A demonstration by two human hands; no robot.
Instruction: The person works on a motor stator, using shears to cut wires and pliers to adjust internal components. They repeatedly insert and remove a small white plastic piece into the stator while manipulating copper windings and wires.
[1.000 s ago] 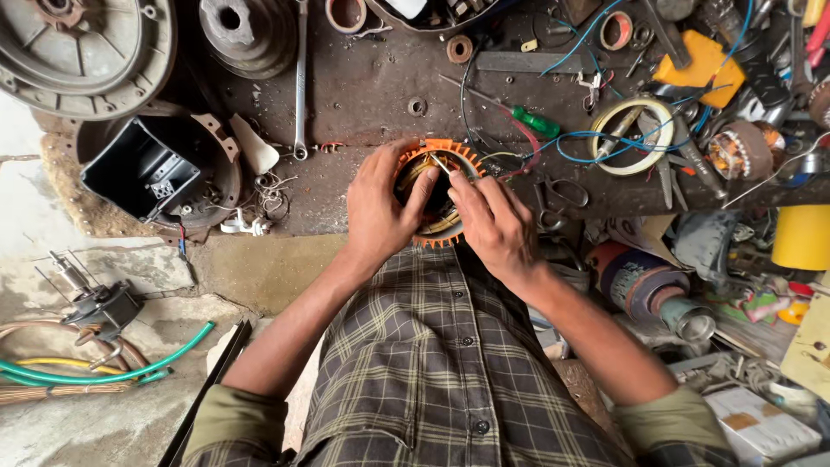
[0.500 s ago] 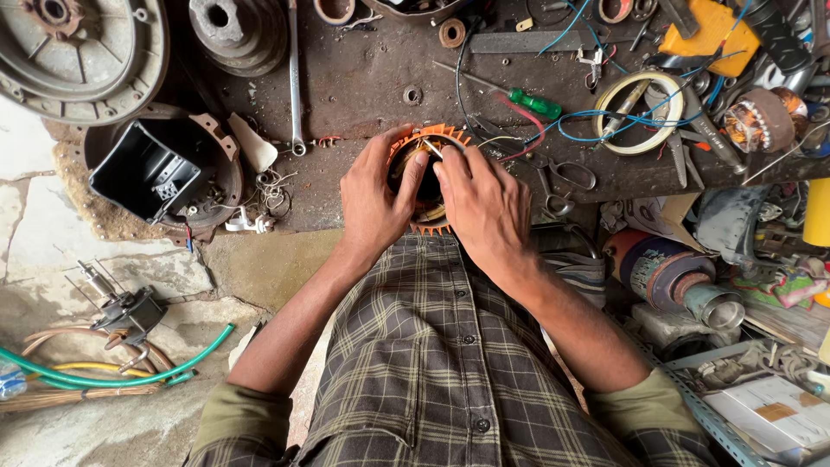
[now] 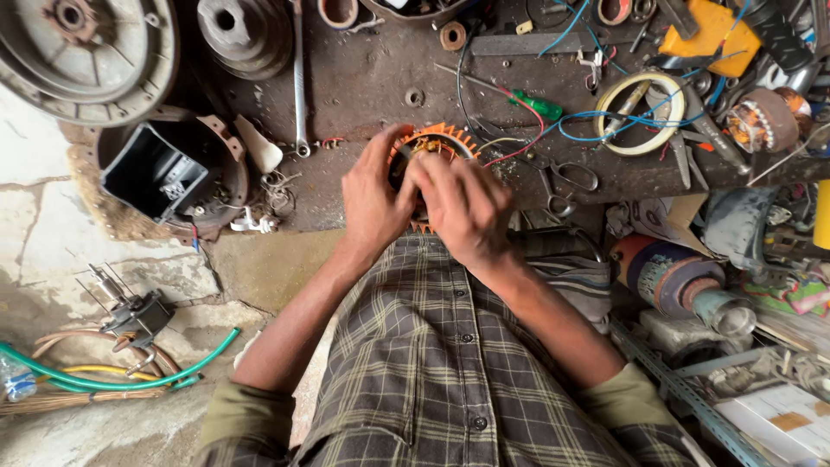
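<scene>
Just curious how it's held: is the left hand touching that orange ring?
Touching. The head view shows the left hand with its fingers curled over the orange ring's rim.

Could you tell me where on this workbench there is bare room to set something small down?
The clearest bare patch of the workbench lies between the spanner and the green screwdriver, beyond the orange stator both hands hold. The right side is crowded around the tape roll and scissors.

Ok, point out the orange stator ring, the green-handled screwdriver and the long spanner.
orange stator ring (image 3: 445,134): head view, upper rim above the fingers.
green-handled screwdriver (image 3: 538,106): head view, middle of the green handle.
long spanner (image 3: 299,86): head view, middle of the shaft.
</scene>
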